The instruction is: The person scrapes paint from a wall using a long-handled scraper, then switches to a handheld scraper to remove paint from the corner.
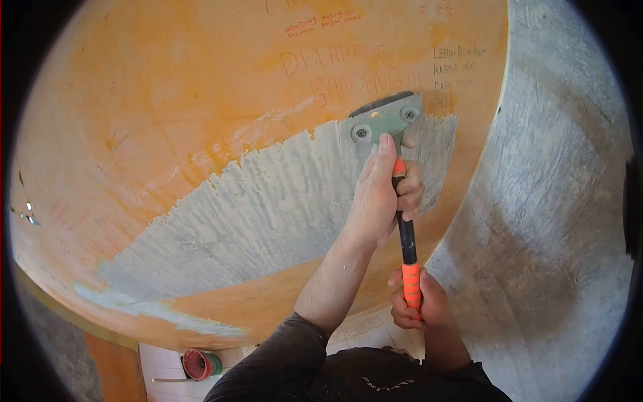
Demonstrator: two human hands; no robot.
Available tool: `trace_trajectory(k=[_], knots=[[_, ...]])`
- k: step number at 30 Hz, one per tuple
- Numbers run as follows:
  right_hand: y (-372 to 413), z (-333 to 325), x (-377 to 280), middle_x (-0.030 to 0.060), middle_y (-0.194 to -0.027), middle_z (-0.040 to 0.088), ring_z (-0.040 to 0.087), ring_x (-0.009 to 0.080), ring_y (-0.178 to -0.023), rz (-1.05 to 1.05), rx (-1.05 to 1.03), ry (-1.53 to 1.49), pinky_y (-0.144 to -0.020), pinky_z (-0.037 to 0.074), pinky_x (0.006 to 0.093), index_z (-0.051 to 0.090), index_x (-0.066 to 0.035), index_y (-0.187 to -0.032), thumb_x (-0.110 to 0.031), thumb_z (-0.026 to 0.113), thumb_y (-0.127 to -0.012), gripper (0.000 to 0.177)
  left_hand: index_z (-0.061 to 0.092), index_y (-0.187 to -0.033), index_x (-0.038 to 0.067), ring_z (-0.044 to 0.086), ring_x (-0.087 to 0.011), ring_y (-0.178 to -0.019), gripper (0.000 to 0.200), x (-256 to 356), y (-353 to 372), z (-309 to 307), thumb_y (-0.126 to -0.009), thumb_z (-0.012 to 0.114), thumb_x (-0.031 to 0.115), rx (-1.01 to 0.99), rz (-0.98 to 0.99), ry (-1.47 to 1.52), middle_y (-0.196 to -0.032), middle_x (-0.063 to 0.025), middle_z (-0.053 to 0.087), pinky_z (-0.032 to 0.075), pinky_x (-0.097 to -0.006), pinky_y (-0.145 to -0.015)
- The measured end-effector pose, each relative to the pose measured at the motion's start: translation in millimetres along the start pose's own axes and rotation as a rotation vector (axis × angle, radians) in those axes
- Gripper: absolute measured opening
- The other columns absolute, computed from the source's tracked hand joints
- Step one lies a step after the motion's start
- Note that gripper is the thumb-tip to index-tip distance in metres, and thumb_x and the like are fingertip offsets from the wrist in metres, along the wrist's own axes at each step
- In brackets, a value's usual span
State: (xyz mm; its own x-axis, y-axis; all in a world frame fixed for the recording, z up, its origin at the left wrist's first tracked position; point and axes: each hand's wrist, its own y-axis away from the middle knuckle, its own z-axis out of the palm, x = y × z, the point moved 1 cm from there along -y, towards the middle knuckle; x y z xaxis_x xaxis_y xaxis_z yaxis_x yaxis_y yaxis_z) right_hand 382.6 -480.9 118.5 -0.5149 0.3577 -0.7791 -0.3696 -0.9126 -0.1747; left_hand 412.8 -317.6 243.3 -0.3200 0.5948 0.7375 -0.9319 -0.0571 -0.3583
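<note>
Both of my hands grip a long-handled scraper [385, 120]. Its wide greenish-grey head, with two screws, lies against the orange-painted wall [161, 120] at the upper edge of a bare grey patch [268, 201]. My left hand [380, 191] is closed around the upper handle just below the head, with the thumb stretched up against the head. Lower down, my right hand [429, 301] wraps the orange grip at the handle's end. Ragged paint borders the patch along its top. Dust coats my left hand and forearm.
Handwritten lettering [348, 70] marks the orange surface above the scraper. To the right curves a grey, streaked wall [549, 201]. A red and green bucket [216, 364] stands on the pale tiled floor [161, 365] at lower left, with a thin stick [171, 380] beside it.
</note>
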Motion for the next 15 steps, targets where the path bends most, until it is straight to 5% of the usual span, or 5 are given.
trace_trajectory(k=[15], knots=[[6.0, 5.4, 33.9, 0.0009, -0.052, 0.036, 0.031, 0.0095, -0.035, -0.028, 0.088, -0.18, -0.035, 0.027, 0.0252, 0.051, -0.009, -0.113, -0.056, 0.021, -0.103, 0.057, 0.043, -0.109, 0.017, 0.027, -0.0063, -0.046, 0.036, -7.5, 2.5, -9.3, -0.105, 0.029, 0.05, -0.052, -0.103, -0.083, -0.06, 0.0056, 0.027, 0.028, -0.0235, -0.044]])
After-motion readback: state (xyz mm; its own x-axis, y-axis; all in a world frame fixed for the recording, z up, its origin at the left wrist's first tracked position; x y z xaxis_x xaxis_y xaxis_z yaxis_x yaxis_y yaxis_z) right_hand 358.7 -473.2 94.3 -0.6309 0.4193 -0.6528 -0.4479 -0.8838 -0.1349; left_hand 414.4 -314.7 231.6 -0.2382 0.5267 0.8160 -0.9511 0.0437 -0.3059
